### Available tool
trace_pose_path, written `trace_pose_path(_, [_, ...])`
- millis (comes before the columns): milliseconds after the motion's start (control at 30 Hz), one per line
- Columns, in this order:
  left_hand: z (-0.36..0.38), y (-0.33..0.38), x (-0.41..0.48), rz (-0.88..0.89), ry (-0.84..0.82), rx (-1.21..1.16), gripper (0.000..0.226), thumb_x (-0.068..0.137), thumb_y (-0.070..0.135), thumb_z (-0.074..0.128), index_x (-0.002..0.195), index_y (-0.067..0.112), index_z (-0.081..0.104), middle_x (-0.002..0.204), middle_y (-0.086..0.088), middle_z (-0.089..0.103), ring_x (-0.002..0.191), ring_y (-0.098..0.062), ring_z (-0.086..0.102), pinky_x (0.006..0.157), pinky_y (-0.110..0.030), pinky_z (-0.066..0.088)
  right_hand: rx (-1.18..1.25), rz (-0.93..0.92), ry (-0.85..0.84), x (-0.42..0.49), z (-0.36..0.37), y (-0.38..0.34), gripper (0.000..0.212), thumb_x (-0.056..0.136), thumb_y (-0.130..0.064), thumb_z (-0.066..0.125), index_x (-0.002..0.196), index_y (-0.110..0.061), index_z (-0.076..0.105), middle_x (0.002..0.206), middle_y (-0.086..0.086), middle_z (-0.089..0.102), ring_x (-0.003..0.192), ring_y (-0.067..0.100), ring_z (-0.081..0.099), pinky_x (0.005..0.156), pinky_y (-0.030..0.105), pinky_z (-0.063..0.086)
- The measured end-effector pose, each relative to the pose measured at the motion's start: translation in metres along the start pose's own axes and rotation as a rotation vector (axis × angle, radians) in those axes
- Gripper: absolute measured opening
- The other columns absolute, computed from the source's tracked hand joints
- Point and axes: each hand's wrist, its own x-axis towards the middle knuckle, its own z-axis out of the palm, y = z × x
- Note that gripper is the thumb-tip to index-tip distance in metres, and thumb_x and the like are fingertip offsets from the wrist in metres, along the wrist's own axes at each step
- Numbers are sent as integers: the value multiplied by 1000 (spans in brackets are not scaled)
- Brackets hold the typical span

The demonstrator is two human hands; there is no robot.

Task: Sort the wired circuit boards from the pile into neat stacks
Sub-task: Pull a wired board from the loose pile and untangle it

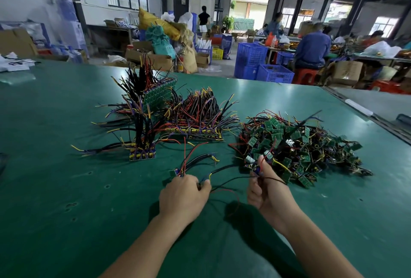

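A tangled pile of small green wired circuit boards point(298, 144) lies on the green table point(66, 188) at the right. Neat stacks point(193, 131) of boards with wires standing up sit in the middle, and a smaller stack point(142, 154) stands to their left. My left hand point(184, 193) is shut on a few wired boards point(178, 172), whose red, black and yellow wires fan upward. My right hand point(266, 188) grips another wired board point(255, 170) at the near edge of the pile, its black wire trailing toward my left hand.
A leaning green panel of boards point(159, 94) stands behind the stacks. Blue crates point(262, 64), cardboard boxes and seated people fill the floor beyond the table's far edge. White papers point(13, 64) lie at the far left corner. A second table point(378, 104) adjoins at the right.
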Motion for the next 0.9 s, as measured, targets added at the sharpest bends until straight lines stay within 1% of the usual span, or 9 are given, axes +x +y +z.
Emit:
trace_pose_path(133, [-8,-3,2,54,115,92,45,86,67,45,72,25,39,67,10,47,59,-15,46,49,-30,28,-53,-5,25,0,0,-1,51,78,-62,58,53,-18,49,45,-3,29,38,12,26,38,23,23])
trace_pose_path(233, [-12,3,-2,352,257,-188,29,82,54,54,94,28,49,86,15,47,78,-8,47,63,-28,39,-104,-48,62,-2,4,-2,48,73,-59,60,49,-20,47,42,-3,27,36,13,23,38,24,21])
trace_pose_path(300, [-12,12,-9,462,122,-443,45,76,52,61,116,36,49,102,20,48,90,-3,48,77,-22,42,-201,-91,60,-5,6,-2,49,69,-58,62,44,-19,44,41,0,24,35,15,21,39,23,21])
trace_pose_path(400, [-7,24,-17,465,-116,-666,87,65,61,72,138,54,24,124,29,45,91,-5,49,81,-13,39,-403,-100,-70,-14,7,-4,52,68,-52,66,47,-12,40,37,3,25,33,14,23,39,19,23])
trace_pose_path(467, [-7,27,-18,435,-244,-874,107,61,56,81,144,54,14,132,28,46,88,-11,53,87,-22,46,-549,-78,-200,-19,7,-6,52,73,-49,66,46,-10,43,35,4,29,30,15,25,39,19,26])
trace_pose_path(567, [-12,28,-18,427,-274,-1107,110,67,31,84,145,53,11,126,12,60,78,-27,54,77,-33,49,-704,-42,-290,-23,9,-8,57,79,-53,59,41,-15,40,33,3,29,31,16,26,40,20,30])
trace_pose_path(733, [-10,34,-17,335,-106,-1317,79,75,8,70,138,37,32,95,-5,69,65,-11,52,68,-25,48,-647,-108,-277,-22,4,-14,55,85,-58,62,58,-18,37,55,3,19,46,16,17,46,25,18])
trace_pose_path(833, [-13,34,-13,302,-60,-1339,64,76,6,68,130,26,41,88,-4,68,62,-7,55,64,-19,47,-740,-401,-211,-19,-1,-13,23,82,-37,63,74,-21,48,64,-1,39,55,13,36,52,23,31])
trace_pose_path(900, [-13,31,-10,304,-51,-1302,59,79,4,69,128,24,43,88,-3,69,71,-8,62,69,-19,49,-790,-547,-239,-18,0,-9,21,81,-31,68,97,-21,59,84,-7,63,74,16,58,63,29,45])
